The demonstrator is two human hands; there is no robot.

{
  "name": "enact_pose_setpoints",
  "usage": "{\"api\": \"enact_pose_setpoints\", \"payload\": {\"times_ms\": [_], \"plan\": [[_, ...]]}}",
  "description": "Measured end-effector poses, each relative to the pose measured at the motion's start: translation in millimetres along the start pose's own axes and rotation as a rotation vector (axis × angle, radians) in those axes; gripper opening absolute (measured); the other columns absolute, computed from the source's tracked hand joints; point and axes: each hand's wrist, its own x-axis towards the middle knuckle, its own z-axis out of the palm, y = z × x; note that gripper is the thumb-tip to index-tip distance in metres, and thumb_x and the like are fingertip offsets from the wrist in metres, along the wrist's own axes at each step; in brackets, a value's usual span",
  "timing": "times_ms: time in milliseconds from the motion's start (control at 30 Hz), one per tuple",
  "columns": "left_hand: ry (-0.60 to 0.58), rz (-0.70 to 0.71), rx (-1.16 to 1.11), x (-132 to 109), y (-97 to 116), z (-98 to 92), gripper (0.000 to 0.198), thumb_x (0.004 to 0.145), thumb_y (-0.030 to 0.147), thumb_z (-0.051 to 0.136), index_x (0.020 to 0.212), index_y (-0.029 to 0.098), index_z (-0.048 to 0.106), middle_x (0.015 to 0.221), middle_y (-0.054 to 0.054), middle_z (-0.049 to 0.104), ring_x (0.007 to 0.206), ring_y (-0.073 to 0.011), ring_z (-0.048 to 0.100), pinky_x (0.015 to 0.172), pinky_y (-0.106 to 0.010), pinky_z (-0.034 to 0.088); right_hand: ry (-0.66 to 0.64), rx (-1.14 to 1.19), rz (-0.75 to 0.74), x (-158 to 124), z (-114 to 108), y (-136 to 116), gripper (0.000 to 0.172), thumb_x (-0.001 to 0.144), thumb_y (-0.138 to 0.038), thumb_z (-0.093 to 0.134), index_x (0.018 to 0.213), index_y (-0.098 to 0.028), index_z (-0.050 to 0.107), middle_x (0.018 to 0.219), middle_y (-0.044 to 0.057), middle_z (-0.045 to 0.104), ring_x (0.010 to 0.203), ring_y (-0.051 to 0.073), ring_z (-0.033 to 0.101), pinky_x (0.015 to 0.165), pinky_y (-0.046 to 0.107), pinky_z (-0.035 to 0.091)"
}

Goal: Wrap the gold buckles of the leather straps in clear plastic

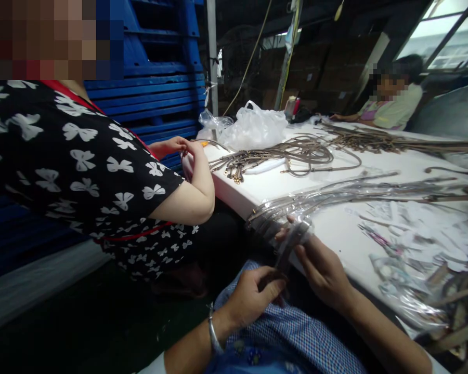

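Above my lap, a dark brown-grey strap [286,254] runs between my two hands, its upper end covered in shiny clear plastic. My left hand [253,292] has thumb and fingers closed round the lower end. Higher up, my right hand [323,267] grips the plastic-covered end, fingers curled behind it and thumb in front. Just beyond, at the table's near edge, lie several similar straps in clear plastic [315,200]. Part of the strap's lower end is hidden by my left fingers.
The white table [242,200] carries piles of brown straps with brass-coloured clips [234,174], white plastic bags [257,127] and scattered tags [425,228]. A co-worker in a bow-print top [101,156] stands close on the left. Another person [393,106] sits at the far side. Blue pallets [148,93] are stacked behind.
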Motion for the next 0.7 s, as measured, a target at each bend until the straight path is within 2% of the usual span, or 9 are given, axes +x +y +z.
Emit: {"api": "enact_pose_setpoints", "payload": {"times_ms": [100,167,233,400,467,533,600,667,700], "plan": [[-0.042,-0.086,-0.098,-6,10,3.5,0.038,0.088,0.049,0.058,0.092,0.011,0.060,0.069,-0.002,0.064,0.046,-0.0064,0.054,0.046,-0.017,0.039,-0.093,-0.242,-0.161,-3,8,25,0.041,0.098,-0.020,0.038,0.139,-0.020,0.042,0.131,0.016,0.058,0.121,0.028,0.055,0.101,0.044,0.045],[-0.038,-0.117,-0.117,-10,16,1.3,0.038,0.088,0.048,0.057,0.089,0.010,0.060,0.064,0.000,0.062,0.040,-0.0035,0.046,0.040,-0.015,0.031,-0.178,-0.305,-0.201,-9,11,35,0.046,0.098,-0.018,0.036,0.143,-0.017,0.037,0.121,0.017,0.063,0.108,0.027,0.063,0.091,0.041,0.052],[-0.024,-0.152,-0.153,-12,22,-4.3,0.038,0.089,0.048,0.057,0.088,0.010,0.061,0.061,0.001,0.059,0.037,-0.0018,0.039,0.037,-0.015,0.023,-0.271,-0.310,-0.228,-16,13,39,0.044,0.098,-0.021,0.037,0.141,-0.014,0.039,0.108,0.016,0.067,0.095,0.025,0.066,0.083,0.038,0.054],[-0.111,-0.329,-0.262,-9,30,-24.9,0.042,0.090,0.047,0.052,0.087,0.008,0.067,0.054,0.006,0.047,0.036,-0.0006,0.023,0.037,-0.016,0.015,-0.435,-0.364,-0.264,-29,13,31,0.023,0.095,-0.021,0.039,0.107,-0.014,0.057,0.088,0.013,0.066,0.077,0.022,0.062,0.071,0.034,0.052],[-0.169,-0.392,-0.133,-6,31,-33.5,0.046,0.091,0.051,0.047,0.087,0.009,0.068,0.053,0.004,0.050,0.035,-0.0021,0.025,0.037,-0.017,0.017,-0.479,-0.401,-0.201,-32,13,28,0.021,0.094,-0.017,0.037,0.092,-0.017,0.057,0.078,0.008,0.064,0.069,0.020,0.058,0.066,0.032,0.048],[-0.104,-0.300,0.202,-3,31,-41.7,0.048,0.092,0.053,0.045,0.088,0.012,0.070,0.063,-0.002,0.062,0.042,-0.0069,0.043,0.043,-0.019,0.033,-0.482,-0.383,-0.060,-34,13,27,0.017,0.095,-0.022,0.040,0.089,-0.019,0.055,0.077,0.006,0.062,0.067,0.019,0.056,0.064,0.031,0.045],[0.080,-0.052,0.628,-3,30,-48.2,0.041,0.091,0.049,0.050,0.102,0.015,0.070,0.091,-0.008,0.071,0.073,-0.0170,0.064,0.068,-0.029,0.050,-0.493,-0.269,0.169,-36,12,28,0.018,0.096,-0.030,0.042,0.091,-0.020,0.055,0.077,0.004,0.061,0.068,0.018,0.056,0.064,0.030,0.044],[0.175,0.214,0.951,-5,26,-51.4,0.038,0.090,0.041,0.058,0.120,0.020,0.062,0.119,-0.010,0.067,0.109,-0.0239,0.060,0.098,-0.040,0.044,-0.544,-0.041,0.437,-37,11,28,0.023,0.095,-0.038,0.044,0.087,-0.020,0.056,0.073,0.002,0.059,0.065,0.017,0.055,0.062,0.029,0.043],[0.141,0.311,1.053,-6,22,-51.7,0.041,0.089,0.037,0.060,0.128,0.022,0.057,0.128,-0.009,0.062,0.119,-0.0248,0.055,0.106,-0.044,0.037,-0.576,0.102,0.562,-37,11,27,0.027,0.094,-0.042,0.047,0.083,-0.019,0.056,0.069,0.001,0.056,0.062,0.016,0.053,0.060,0.028,0.042]]}}
